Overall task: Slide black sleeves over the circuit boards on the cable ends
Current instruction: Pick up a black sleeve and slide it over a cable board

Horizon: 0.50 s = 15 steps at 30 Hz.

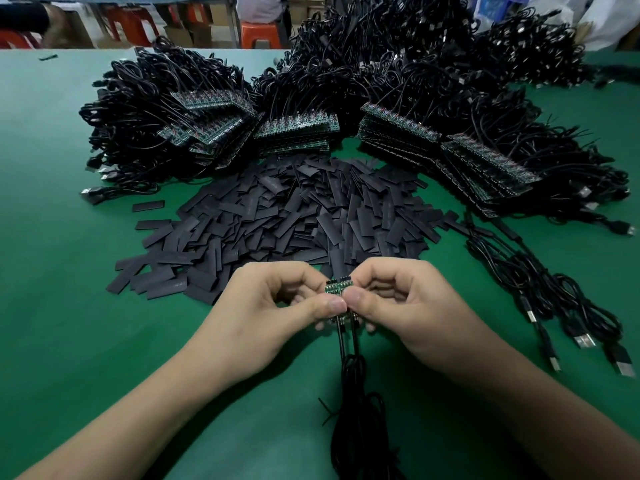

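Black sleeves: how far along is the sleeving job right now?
Done: possibly the few loose black cables lying at right; their ends are too small to confirm. In hand: the left hand and right hand pinch bare green circuit boards, unsleeved. Remaining: the heap of flat black sleeves and stacked board rows with cable bundles behind, so nearly everything.

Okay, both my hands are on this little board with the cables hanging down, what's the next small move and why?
Probably keep the circuit board pinched in the left hand and reach the right hand forward for one sleeve from the pile of black sleeves. Neither hand holds a sleeve yet, the board is bare, and the pile lies just beyond your fingers.
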### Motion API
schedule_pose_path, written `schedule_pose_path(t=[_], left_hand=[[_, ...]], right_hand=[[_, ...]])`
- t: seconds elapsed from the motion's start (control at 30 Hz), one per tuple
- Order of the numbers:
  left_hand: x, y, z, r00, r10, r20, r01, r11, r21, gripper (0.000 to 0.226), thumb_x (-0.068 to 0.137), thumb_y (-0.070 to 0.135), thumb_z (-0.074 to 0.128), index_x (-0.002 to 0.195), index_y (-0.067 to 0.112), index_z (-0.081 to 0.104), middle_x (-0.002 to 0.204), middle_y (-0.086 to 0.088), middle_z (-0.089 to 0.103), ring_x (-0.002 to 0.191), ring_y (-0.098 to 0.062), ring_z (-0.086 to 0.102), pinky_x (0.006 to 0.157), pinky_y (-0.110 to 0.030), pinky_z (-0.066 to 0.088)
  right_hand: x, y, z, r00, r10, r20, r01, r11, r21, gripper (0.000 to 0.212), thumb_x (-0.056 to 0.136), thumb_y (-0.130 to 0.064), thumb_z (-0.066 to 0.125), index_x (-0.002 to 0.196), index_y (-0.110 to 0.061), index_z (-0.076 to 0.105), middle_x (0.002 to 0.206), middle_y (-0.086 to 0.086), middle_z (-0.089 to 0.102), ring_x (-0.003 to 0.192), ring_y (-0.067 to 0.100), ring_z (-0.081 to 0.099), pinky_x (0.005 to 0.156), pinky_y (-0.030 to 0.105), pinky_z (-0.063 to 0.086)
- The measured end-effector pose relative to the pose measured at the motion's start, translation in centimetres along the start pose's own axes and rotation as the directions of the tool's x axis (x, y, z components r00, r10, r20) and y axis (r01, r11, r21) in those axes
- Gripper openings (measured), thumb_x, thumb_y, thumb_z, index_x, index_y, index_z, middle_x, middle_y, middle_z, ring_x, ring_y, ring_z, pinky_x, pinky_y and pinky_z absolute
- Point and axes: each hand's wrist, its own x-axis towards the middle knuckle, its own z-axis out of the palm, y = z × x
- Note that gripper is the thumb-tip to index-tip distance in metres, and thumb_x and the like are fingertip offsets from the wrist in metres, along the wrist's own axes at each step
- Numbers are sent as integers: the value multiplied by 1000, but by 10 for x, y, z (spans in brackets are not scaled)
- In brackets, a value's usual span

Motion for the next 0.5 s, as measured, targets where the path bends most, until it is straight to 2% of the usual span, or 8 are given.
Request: schedule_pose_path(t=[0.17,0.27,0.33,0.4,0.43,0.5], left_hand=[[1,1,-1,999,-20,47,28,983,-184,11,77,17,73,78,7,73,65,-2,71,60,-9,63,65,-16,51],[2,1,-4,999,-20,49,28,983,-183,5,77,16,75,76,12,74,65,-4,69,59,-9,60,65,-16,50],[1,-2,-9,998,-11,54,14,999,-49,11,78,22,79,85,16,73,66,-1,67,60,-8,55,64,-16,46],[1,-8,-13,999,43,32,-48,979,198,17,82,29,81,97,24,72,72,6,67,65,-5,57,68,-17,47],[1,-11,-13,995,101,7,-97,930,354,18,84,31,80,99,28,72,78,10,67,71,-5,61,73,-21,49],[1,-14,-13,975,224,-10,-170,766,619,16,87,36,77,102,32,71,92,16,65,90,-6,60,84,-31,51]], right_hand=[[1,-1,1,994,76,78,-91,972,215,12,92,-22,67,83,-23,75,78,1,72,69,11,62,70,21,53],[1,-5,-6,992,112,64,-124,963,239,13,90,-30,68,79,-25,73,77,3,70,71,15,63,72,25,55],[2,-7,-11,991,123,-55,-107,966,234,18,93,-28,67,76,-22,70,76,6,70,71,19,67,69,28,57],[3,-7,-14,971,156,-183,-103,958,267,23,101,-22,62,79,-16,64,76,10,71,70,23,70,65,31,59],[3,-7,-15,957,176,-232,-110,956,270,24,104,-20,57,82,-13,59,74,11,71,66,24,70,62,32,59],[4,-4,-14,933,191,-306,-132,970,203,26,107,-21,52,83,-11,52,66,7,67,56,21,62,54,30,54]])
